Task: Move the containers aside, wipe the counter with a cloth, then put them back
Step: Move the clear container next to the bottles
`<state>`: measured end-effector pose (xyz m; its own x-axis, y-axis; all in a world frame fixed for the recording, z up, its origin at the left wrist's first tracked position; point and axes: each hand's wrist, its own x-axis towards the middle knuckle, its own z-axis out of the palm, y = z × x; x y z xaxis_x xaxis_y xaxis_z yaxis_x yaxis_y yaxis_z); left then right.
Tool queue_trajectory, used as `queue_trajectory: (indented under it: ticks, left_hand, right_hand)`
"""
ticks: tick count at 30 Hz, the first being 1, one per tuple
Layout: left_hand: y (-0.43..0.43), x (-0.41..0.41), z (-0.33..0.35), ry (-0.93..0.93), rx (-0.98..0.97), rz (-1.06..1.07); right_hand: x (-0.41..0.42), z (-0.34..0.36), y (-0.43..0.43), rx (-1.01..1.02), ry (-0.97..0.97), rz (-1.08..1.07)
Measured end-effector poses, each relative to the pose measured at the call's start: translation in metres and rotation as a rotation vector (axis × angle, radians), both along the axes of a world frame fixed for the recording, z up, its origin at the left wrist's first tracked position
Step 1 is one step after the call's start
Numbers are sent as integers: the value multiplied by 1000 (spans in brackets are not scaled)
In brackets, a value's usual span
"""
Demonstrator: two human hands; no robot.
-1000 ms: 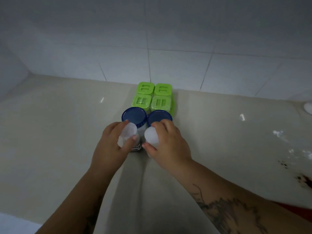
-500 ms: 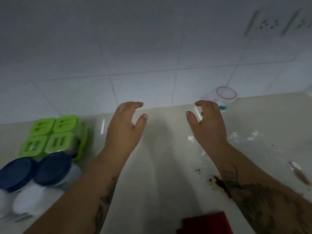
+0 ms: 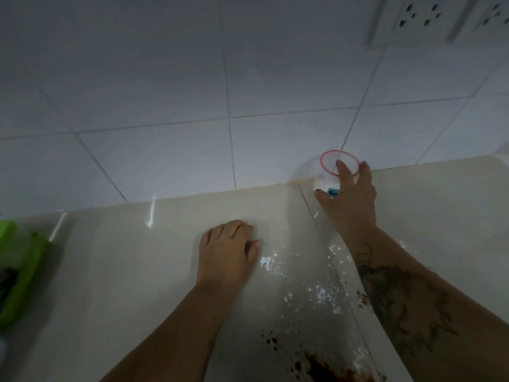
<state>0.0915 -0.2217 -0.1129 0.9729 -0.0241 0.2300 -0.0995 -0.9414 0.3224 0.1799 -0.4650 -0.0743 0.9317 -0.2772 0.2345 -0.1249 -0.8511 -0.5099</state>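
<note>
A clear plastic container with a pink rim (image 3: 327, 172) stands on the beige counter (image 3: 110, 271) against the tiled wall at the back right. My right hand (image 3: 349, 199) wraps its fingers around this container's side. My left hand (image 3: 227, 253) rests palm-down on the counter in the middle, fingers curled, holding nothing. Green-lidded containers (image 3: 19, 268) show partly at the far left edge. No cloth is in view.
White specks (image 3: 316, 288) and dark red-brown stains (image 3: 325, 368) lie on the counter between and below my arms. Wall sockets (image 3: 421, 15) sit high on the tiled wall at the top right.
The view has swung further right, pushing the green containers to the edge. My right hand reached forward and took hold of the pink-rimmed container. My left hand dropped onto the counter.
</note>
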Motion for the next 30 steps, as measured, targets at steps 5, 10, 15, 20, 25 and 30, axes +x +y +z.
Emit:
queue_trajectory:
  ticks: [5,10,15,20,25,30]
  left_hand:
    - [-1,2,-1,26,22,-22]
    - [1,3,-2,32,16,-25]
    - [4,1,2,76,-40,-53]
    - [37,-41,30,109,-231,-150]
    - [118,-158,63,24,-340,-132]
    - [212,-274,62,50,-315,22]
  right_hand:
    - [27,-13,4,73,-138,-44]
    - [34,-16,7,89,-218,-66]
    - [4,6,25,119,-267,7]
    - [-73,47,69,152,-335,183]
    - [-174,67,145,218,-272,441]
    - [-261,59,243,308,-121,794]
